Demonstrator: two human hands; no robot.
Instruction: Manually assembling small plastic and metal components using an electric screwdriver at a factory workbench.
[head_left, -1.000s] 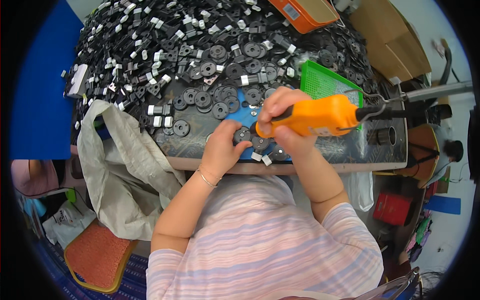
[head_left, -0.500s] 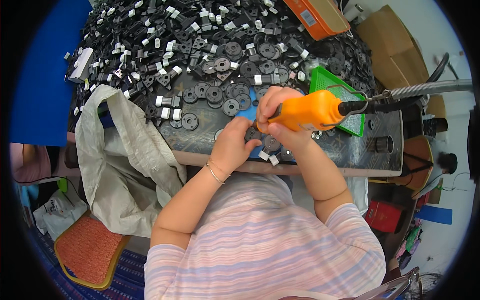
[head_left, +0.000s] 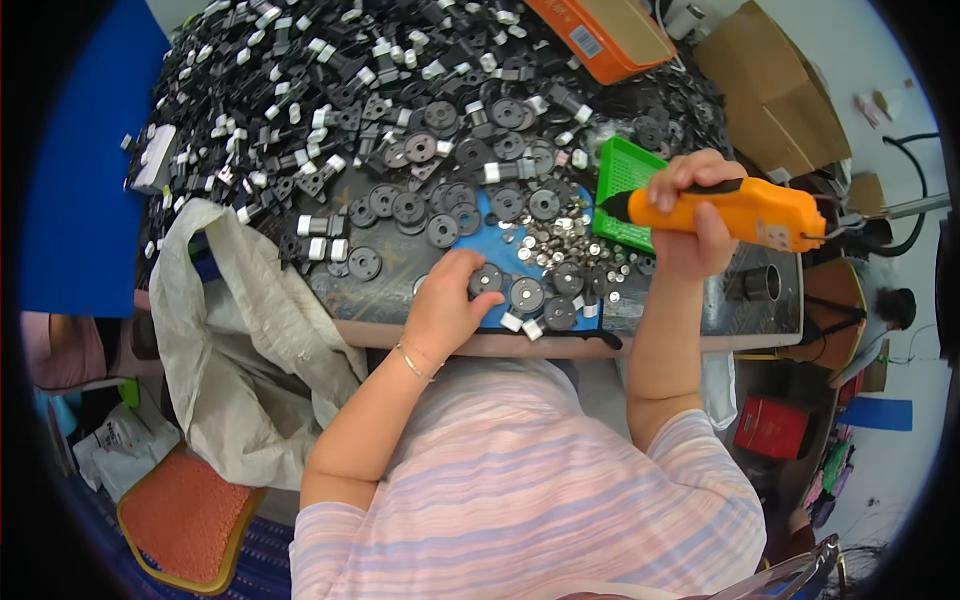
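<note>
My right hand [head_left: 695, 205] grips an orange electric screwdriver [head_left: 775, 208], held above the table with its black nose pointing left over the green tray's edge. My left hand [head_left: 448, 300] rests near the table's front edge. Its thumb and fingers curve round a black disc [head_left: 487, 281] with a metal centre. Beside it lie more black discs [head_left: 527, 294] and two small white blocks [head_left: 521, 325] fixed to dark parts. Small silvery metal pieces [head_left: 562, 242] are scattered on a blue mat [head_left: 490, 245].
A large heap of black-and-white parts [head_left: 300, 100] covers the far table. The green tray [head_left: 613, 180] and an orange box [head_left: 600, 40] stand to the right, near a cardboard box [head_left: 770, 90]. A metal cup [head_left: 761, 283] sits at right; a pale sack [head_left: 240, 340] hangs at left.
My right hand has lifted the screwdriver away from the disc, to the right, uncovering the metal pieces. My left hand stays by the disc, shifted slightly left in the picture.
</note>
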